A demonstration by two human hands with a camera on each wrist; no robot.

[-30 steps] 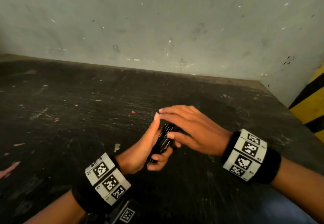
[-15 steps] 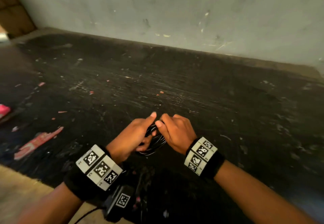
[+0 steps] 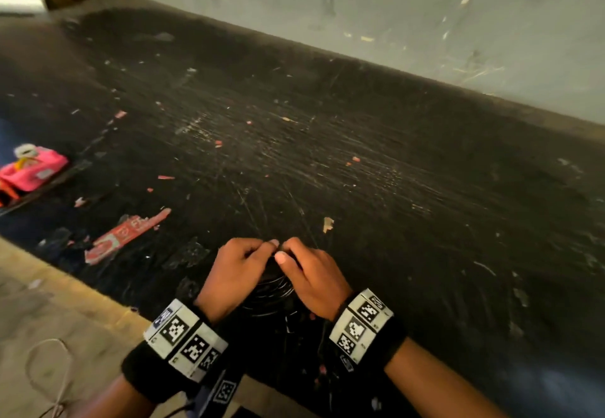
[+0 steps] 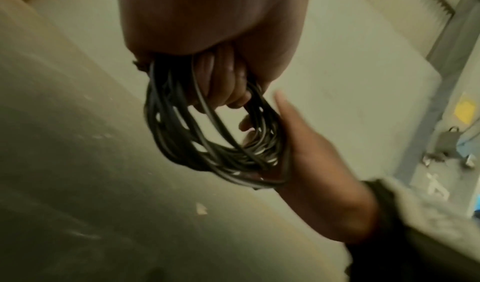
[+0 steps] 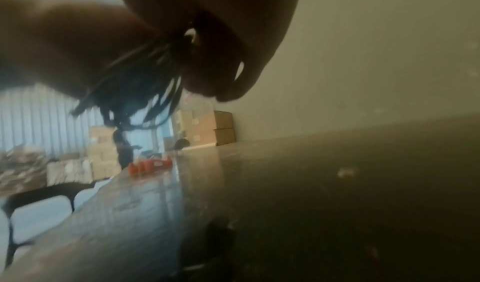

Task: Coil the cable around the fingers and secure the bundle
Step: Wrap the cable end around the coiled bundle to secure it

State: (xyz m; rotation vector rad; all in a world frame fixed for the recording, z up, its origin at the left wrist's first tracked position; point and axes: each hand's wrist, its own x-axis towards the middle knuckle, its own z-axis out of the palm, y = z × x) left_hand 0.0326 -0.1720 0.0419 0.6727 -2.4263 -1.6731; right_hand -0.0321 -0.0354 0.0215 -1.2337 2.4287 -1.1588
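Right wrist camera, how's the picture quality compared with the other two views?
Right wrist: backlit, hand nearly a silhouette, cable smeared. Left wrist: brighter, coil loops clear, mild blur. Head: sharpest, wide-angle bend, dim table.

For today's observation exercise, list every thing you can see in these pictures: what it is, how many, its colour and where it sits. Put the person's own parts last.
cable coil: one, black, held between both hands above the table
table: one, black, scratched, against the wall
wall: one, pale grey-green, behind the table
wrapper: one, red, lying on the table's left part
pink object: one, at the table's far left edge; kind unclear
cardboard boxes: several, brown, stacked beyond the table
wristbands: two, black with white marker tags, on the wrists
left hand: grips the coil
right hand: pinches the coil
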